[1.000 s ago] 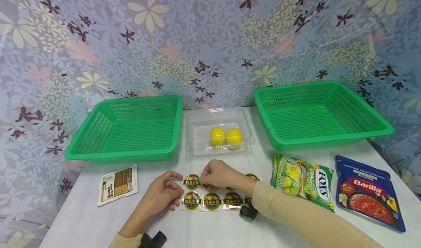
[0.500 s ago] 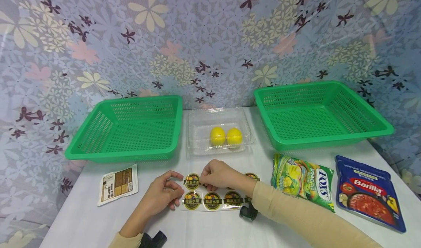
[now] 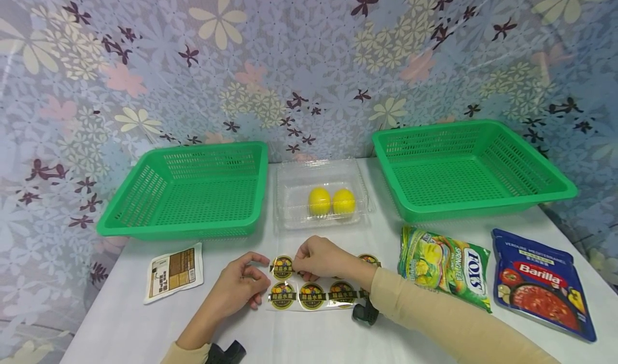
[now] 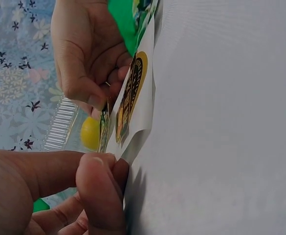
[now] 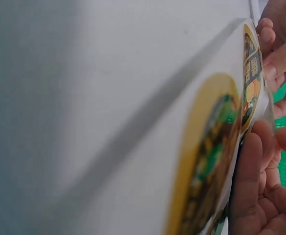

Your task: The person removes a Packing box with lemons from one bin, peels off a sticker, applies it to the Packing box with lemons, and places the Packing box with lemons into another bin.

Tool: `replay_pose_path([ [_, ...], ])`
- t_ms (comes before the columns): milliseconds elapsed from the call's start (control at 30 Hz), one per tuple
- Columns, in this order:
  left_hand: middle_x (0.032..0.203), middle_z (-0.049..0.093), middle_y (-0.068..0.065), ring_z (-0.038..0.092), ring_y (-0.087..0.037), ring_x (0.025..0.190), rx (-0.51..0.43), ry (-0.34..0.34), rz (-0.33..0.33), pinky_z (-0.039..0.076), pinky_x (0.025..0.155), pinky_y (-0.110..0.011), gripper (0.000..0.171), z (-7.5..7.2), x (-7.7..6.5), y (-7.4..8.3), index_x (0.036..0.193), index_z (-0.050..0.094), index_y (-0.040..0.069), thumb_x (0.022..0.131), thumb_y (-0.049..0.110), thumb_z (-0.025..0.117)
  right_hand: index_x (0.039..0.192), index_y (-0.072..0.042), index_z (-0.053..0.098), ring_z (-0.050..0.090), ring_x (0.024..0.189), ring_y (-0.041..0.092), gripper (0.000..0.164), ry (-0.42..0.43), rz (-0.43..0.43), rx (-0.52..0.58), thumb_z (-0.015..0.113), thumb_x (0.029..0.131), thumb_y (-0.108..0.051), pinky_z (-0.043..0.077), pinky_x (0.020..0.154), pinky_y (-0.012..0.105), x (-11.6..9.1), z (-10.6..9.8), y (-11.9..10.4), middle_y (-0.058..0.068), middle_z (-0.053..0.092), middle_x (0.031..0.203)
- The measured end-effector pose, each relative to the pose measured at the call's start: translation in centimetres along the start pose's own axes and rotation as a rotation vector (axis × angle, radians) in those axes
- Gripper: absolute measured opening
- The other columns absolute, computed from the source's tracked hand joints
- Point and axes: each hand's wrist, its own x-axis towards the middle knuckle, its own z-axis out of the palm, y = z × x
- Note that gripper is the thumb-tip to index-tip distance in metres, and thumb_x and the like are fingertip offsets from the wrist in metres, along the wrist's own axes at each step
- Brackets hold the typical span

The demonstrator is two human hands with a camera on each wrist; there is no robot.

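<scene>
A sheet of round black-and-gold fruit stickers [image 3: 311,295] lies on the white table in front of me. With thumb and forefinger, my left hand [image 3: 237,284] pinches the sheet's left edge; the left wrist view shows the sheet [image 4: 145,115] raised a little there. My right hand [image 3: 321,258] reaches over the upper row, its thumb and fingertips pinching at a sticker's edge beside the upper-left sticker [image 3: 282,267]. The right wrist view shows the right fingers [image 5: 248,161] close against the sheet. Part of the upper row is hidden under the right hand and wrist.
A clear plastic clamshell box [image 3: 292,214] holding two yellow lemons [image 3: 319,200] stands open behind the sheet. Green baskets stand at left [image 3: 178,230] and right [image 3: 483,203]. A small brown-and-white packet [image 3: 175,272], a Fox's candy bag [image 3: 444,267] and a Barilla pouch [image 3: 543,283] lie around.
Both hands hold their places at the sheet. The head view has shifted very slightly; nothing on the table has visibly moved.
</scene>
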Motion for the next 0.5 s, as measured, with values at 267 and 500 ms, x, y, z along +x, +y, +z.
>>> replay_pose_path([
  [267,0.082,0.072,-0.007,0.062,-0.013,0.055,-0.003,0.009,-0.017,0.058,0.05,-0.026,0.041,0.03,0.1,-0.02,0.133,0.058,-0.003,0.093,-0.004,0.071,0.081,-0.011,0.067,0.054,0.057,0.006,0.013,0.04,-0.138,-0.17,0.064,0.092,-0.006,0.044,0.057,0.019,-0.27,0.14,0.27,-0.002,0.067,0.064],
  [500,0.081,0.073,-0.007,0.062,-0.013,0.054,0.001,0.022,-0.018,0.059,0.049,-0.027,0.041,0.01,0.12,-0.06,0.131,0.06,-0.003,0.093,-0.003,0.073,0.082,-0.012,0.066,0.048,0.061,0.001,0.012,0.076,-0.292,-0.289,0.067,0.09,-0.003,0.044,0.059,0.016,-0.3,0.33,0.27,-0.01,0.057,0.067],
])
